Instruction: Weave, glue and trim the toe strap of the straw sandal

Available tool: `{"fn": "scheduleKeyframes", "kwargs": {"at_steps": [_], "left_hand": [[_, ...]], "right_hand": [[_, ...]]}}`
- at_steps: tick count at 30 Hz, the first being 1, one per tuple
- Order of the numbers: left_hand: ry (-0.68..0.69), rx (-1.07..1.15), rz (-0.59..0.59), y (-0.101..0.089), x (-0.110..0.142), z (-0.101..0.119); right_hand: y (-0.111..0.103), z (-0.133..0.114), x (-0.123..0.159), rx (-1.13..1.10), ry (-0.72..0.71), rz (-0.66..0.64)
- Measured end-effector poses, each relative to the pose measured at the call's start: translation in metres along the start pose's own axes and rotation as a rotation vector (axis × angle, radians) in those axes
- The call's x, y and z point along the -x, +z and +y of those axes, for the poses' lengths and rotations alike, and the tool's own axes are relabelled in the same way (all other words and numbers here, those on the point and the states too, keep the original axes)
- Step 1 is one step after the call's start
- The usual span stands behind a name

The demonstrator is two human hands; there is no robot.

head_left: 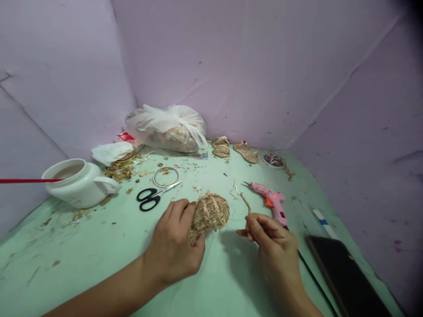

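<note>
My left hand [178, 237] is closed around the near end of a small woven straw sandal [211, 212], which is tilted above the green tabletop. Braided straps cross the sandal's far half; its near end is hidden by my fingers. To the right, my right hand [272, 240] pinches a short piece of straw cord [246, 203] between thumb and fingers, its free end pointing up and away. The cord and the sandal are apart. Just beyond my right hand lies a pink glue gun [269, 198], its nozzle pointing left.
Black-handled scissors [155, 196] and a tape ring [165, 177] lie left of centre. A white pot [77, 182] stands at left. A plastic bag [168, 127], two small sandals [246, 152] and a dish of beads [273, 160] line the back. A dark phone [346, 273] lies at right.
</note>
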State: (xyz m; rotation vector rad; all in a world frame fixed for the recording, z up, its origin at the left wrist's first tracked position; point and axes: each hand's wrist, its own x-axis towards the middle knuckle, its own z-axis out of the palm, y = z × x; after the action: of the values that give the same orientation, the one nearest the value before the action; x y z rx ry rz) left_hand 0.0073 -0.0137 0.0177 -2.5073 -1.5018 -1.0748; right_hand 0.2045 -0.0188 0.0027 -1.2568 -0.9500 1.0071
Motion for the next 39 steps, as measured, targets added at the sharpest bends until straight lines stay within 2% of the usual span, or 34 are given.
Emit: {"fn": "scheduleKeyframes", "kwargs": {"at_steps": [4, 12, 16, 20, 23, 27, 34, 39], "left_hand": [[0.002, -0.011, -0.006, 0.001, 0.001, 0.0], [0.014, -0.041, -0.004, 0.004, 0.001, -0.003], [0.016, -0.041, -0.009, 0.006, 0.001, -0.004], [0.019, -0.05, -0.01, 0.006, 0.001, -0.005], [0.026, -0.053, -0.014, 0.006, 0.001, -0.005], [0.02, -0.049, -0.022, 0.005, 0.001, -0.005], [0.009, -0.049, -0.029, 0.005, 0.0, -0.005], [0.008, -0.04, -0.04, 0.005, -0.001, -0.005]], "right_hand": [[0.002, 0.001, -0.004, -0.074, 0.018, -0.039], [0.0, -0.001, -0.004, -0.212, 0.061, -0.026], [0.002, -0.006, -0.007, -0.375, 0.213, -0.007], [0.001, -0.009, -0.013, -0.582, 0.401, -0.056], [-0.001, -0.008, -0.014, -0.67, 0.477, -0.078], [0.0, -0.006, -0.014, -0.639, 0.478, -0.028], [0.003, -0.007, -0.012, -0.496, 0.315, 0.008], [0.005, -0.009, -0.008, -0.396, 0.362, 0.001]]}}
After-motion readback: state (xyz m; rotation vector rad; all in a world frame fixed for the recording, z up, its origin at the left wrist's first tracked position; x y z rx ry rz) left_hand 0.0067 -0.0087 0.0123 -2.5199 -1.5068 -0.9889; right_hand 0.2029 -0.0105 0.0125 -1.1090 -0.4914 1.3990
